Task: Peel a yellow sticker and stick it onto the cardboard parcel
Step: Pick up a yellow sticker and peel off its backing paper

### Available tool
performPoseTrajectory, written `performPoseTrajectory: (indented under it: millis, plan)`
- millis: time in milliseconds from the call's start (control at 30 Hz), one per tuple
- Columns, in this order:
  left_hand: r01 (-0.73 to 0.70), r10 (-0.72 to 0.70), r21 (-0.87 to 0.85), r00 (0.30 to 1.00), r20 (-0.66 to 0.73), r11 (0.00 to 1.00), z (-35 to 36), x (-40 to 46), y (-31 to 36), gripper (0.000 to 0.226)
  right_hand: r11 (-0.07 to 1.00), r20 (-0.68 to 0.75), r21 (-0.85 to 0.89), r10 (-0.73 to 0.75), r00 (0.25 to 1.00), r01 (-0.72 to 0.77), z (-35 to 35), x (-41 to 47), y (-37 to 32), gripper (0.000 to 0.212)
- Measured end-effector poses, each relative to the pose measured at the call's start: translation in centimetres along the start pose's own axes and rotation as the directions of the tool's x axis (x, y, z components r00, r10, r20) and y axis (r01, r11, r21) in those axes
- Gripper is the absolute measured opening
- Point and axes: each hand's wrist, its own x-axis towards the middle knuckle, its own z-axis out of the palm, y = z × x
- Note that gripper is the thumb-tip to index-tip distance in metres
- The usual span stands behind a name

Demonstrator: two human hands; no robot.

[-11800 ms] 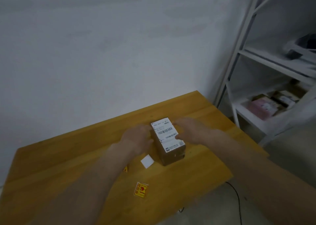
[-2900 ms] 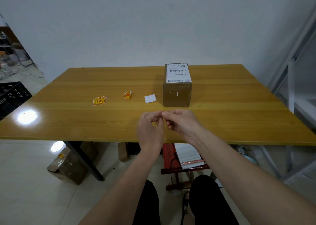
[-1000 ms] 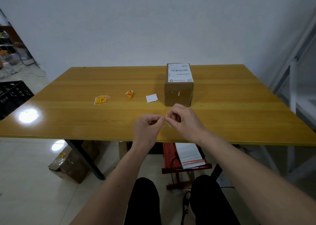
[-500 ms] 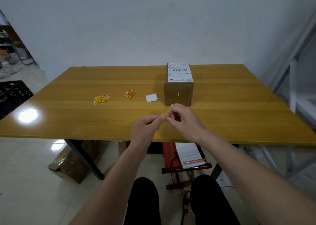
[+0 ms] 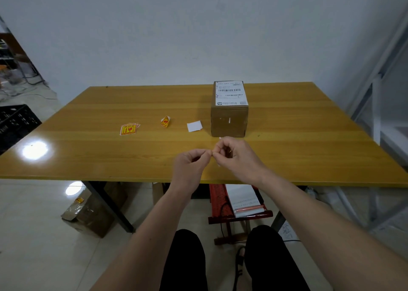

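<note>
Two hands meet just below centre frame, over the near part of the wooden table (image 5: 309, 136). The left hand (image 5: 189, 164) and right hand (image 5: 237, 156) both have fingertips pinched on one tiny sticker piece (image 5: 219, 138); only slivers of white backing poke out, so the yellow side is hidden. Compared with half a second ago the pinch point has barely shifted and no more backing shows, so I'd guess the peel is stalled at getting an edge up. The cardboard parcel (image 5: 229, 122) sits untouched right behind the hands, no yellow sticker visible on it. Left of it: a white backing scrap (image 5: 194, 126), a curled yellow sticker (image 5: 165, 121) and a sticker stack (image 5: 128, 129).
</note>
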Motion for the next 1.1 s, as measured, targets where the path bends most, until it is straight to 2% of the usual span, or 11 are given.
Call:
performPoseTrajectory:
  millis: [200,367,600,700,833,1000,1100]
  plan:
    - [-0.027,0.027,0.069,1.0,-0.004,0.997,0.7,0.0,0.1,0.024,0.993,-0.013,0.111,0.052,0.999,-0.05,0.1,0.0,0.3,0.011]
    - [0.01,-0.005,0.114,0.999,-0.043,0.993,1.0,0.2,0.0,0.018,0.965,-0.038,0.23,0.137,0.99,-0.125,0.2,0.0,0.6,0.011]
    - [0.108,-0.107,0.003,0.988,-0.112,0.994,1.4,0.1,0.4,0.021,0.89,-0.032,0.404,0.243,0.969,-0.21,0.1,-0.3,0.1,0.006]
    - [0.112,-0.106,0.027,0.982,-0.157,0.993,1.3,0.0,0.4,0.023,0.898,-0.06,0.392,0.243,0.968,-0.201,0.1,-0.4,-0.2,0.009]
    - [0.046,-0.032,0.081,0.985,-0.172,0.996,1.5,-0.3,0.6,0.023,0.905,-0.091,0.377,0.248,0.964,-0.197,0.7,-0.5,-0.6,0.019]
    - [-0.044,0.081,0.189,0.979,-0.188,0.981,1.6,-0.4,0.8,0.034,0.91,-0.138,0.374,0.247,0.959,-0.18,0.9,-0.5,-1.2,0.011]
    - [-0.046,0.101,0.25,0.972,-0.212,0.967,1.8,-0.2,0.5,0.025,0.923,-0.175,0.317,0.281,0.944,-0.216,1.0,-0.3,-1.4,0.006]
